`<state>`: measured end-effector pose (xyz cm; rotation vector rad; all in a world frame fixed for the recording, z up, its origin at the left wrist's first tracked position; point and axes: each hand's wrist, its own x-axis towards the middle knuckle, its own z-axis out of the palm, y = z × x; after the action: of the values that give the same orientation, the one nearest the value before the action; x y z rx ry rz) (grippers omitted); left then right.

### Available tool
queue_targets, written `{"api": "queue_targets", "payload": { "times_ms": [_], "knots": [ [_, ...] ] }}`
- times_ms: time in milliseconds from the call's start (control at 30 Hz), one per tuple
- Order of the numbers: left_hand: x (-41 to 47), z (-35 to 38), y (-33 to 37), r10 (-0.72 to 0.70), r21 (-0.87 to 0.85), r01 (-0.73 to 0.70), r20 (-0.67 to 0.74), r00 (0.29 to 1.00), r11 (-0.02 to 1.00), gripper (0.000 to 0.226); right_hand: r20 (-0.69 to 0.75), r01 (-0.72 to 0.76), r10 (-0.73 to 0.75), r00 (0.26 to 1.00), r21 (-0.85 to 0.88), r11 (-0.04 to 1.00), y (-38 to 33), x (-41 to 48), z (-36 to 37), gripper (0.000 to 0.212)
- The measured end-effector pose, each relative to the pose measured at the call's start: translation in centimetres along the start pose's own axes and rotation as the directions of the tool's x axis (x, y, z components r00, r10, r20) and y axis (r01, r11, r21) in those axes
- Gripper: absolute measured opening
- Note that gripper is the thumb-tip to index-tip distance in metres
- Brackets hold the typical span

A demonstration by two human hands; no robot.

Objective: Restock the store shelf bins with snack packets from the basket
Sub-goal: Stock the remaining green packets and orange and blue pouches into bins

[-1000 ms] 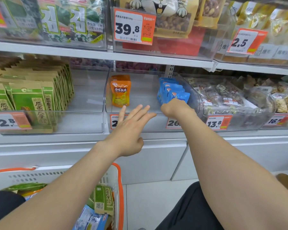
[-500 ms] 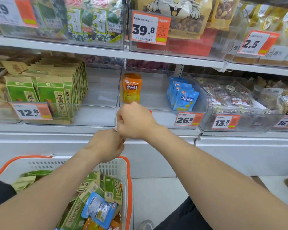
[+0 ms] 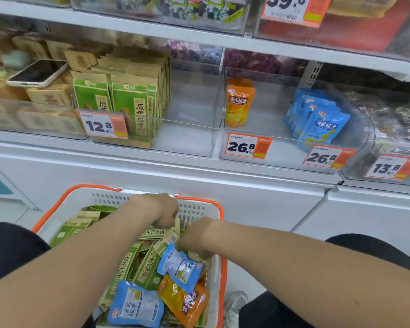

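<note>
Head view. Both my forearms reach down into the white plastic basket with orange rim [image 3: 199, 210], which sits below the shelf front. My left hand [image 3: 161, 210] is knuckles-up at the far wall, fingers tucked under; I cannot tell whether it grips anything. My right hand [image 3: 197, 235] is just beside it, fingers buried among the green-and-kraft paper packets [image 3: 137, 263]; its grasp is likewise hidden. A blue foil pouch [image 3: 179, 266] and an orange foil pouch [image 3: 185, 301] lie on top of the packets nearer me.

On the shelf, a clear plastic bin [image 3: 194, 110] holds upright green packets on its left side behind an orange-and-white "12.8" price tag [image 3: 103, 125]. The neighbouring clear bin [image 3: 270, 110] holds one orange pouch and a row of blue pouches. A white-edged phone [image 3: 37, 73] lies on brown packets at far left.
</note>
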<state>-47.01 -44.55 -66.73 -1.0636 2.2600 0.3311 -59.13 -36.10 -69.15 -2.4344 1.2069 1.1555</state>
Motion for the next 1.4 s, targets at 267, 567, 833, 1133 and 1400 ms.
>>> {"api": "queue_targets", "payload": {
  "times_ms": [267, 567, 833, 1133, 1400],
  "knots": [
    [-0.2, -0.4, -0.3, 0.058, -0.073, -0.063, -0.060, 0.996, 0.995, 0.040, 0.069, -0.094, 0.095, 0.993, -0.009, 0.995, -0.3, 1.8, 0.4, 0.016],
    [-1.6, -0.6, -2.3, -0.003, -0.054, 0.004, 0.011, 1.000, 0.999, 0.068, -0.174, -0.249, 0.311, 0.934, 0.307, 0.919, 4.2, -0.1, -4.0, 0.011],
    [-2.5, -0.6, -3.8, -0.003, -0.228, -0.009, -0.054, 0.999, 0.974, 0.050, -0.300, -0.236, 0.403, 0.864, 0.466, 0.852, 6.4, -2.1, -8.2, 0.022],
    [-5.4, -3.4, -6.3, -0.155, -0.653, -0.219, -0.465, 0.872, 0.725, 0.028, -0.360, -0.090, 0.370, 0.856, 0.600, 0.795, 5.9, -5.3, -9.7, 0.042],
    [-8.0, -6.5, -5.2, -0.651, -0.751, -0.659, -0.520, 0.553, 0.041, 0.037, -0.500, 0.307, 0.552, 0.667, 0.860, 0.409, 6.1, -6.2, -13.7, 0.053]
  ]
}}
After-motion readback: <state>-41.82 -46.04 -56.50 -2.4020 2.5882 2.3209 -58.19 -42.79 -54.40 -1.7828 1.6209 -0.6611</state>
